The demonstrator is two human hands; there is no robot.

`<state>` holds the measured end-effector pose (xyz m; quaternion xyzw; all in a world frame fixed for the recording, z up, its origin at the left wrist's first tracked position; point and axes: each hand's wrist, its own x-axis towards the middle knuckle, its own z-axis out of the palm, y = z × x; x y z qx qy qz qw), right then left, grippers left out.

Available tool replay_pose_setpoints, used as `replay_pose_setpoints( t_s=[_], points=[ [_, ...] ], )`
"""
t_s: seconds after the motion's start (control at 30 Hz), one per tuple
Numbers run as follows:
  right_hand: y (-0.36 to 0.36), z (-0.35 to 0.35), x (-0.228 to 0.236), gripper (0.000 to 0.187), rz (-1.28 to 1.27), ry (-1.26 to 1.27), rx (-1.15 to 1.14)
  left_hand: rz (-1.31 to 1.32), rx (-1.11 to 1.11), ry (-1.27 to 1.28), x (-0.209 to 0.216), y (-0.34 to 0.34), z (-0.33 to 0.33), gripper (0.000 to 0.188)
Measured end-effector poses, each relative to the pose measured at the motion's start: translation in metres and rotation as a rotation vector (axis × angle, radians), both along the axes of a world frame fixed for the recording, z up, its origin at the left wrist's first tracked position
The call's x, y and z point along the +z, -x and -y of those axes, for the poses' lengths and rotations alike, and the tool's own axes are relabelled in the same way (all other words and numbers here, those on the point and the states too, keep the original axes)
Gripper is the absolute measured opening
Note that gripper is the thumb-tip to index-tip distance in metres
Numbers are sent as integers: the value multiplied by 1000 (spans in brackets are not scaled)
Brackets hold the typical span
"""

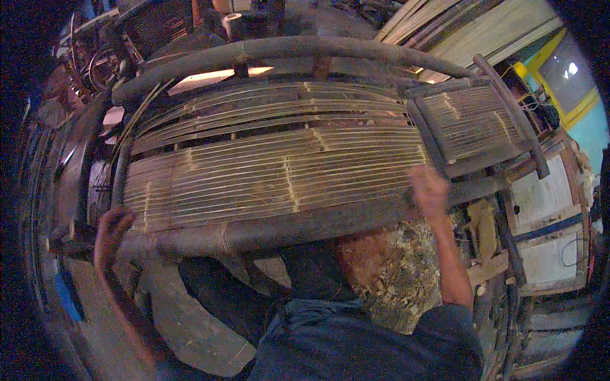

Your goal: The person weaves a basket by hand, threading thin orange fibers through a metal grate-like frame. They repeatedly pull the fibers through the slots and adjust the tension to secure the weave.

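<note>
A long bamboo bench with a thick round front rail lies across the view in front of me. Its seat is made of thin bamboo slats, close together toward me and spaced with dark gaps toward the far side. My left hand is at the front left corner of the bench, fingers curled in beside the rail's end. Over the right end of the slats, my right hand is closed and somewhat blurred. What either hand holds, if anything, is too small or hidden to make out.
A smaller slatted panel in a bamboo frame adjoins the bench's right end. Wood shavings cover the ground below my right arm. Long pale strips are stacked at the back right, near a yellow-framed window. White panels stand at right.
</note>
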<state>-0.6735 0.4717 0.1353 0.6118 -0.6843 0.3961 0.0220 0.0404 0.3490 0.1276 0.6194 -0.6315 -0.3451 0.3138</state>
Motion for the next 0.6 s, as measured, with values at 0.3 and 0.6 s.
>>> replay_pose_setpoints(
  t_s=[0.3,0.6],
  points=[
    [142,-162,74,20,1151,557,318,275,-648,482,-54,318,115,32],
    [363,-507,88,23,534,265,-388,227,-366,795,-178,472,170,34]
  ],
)
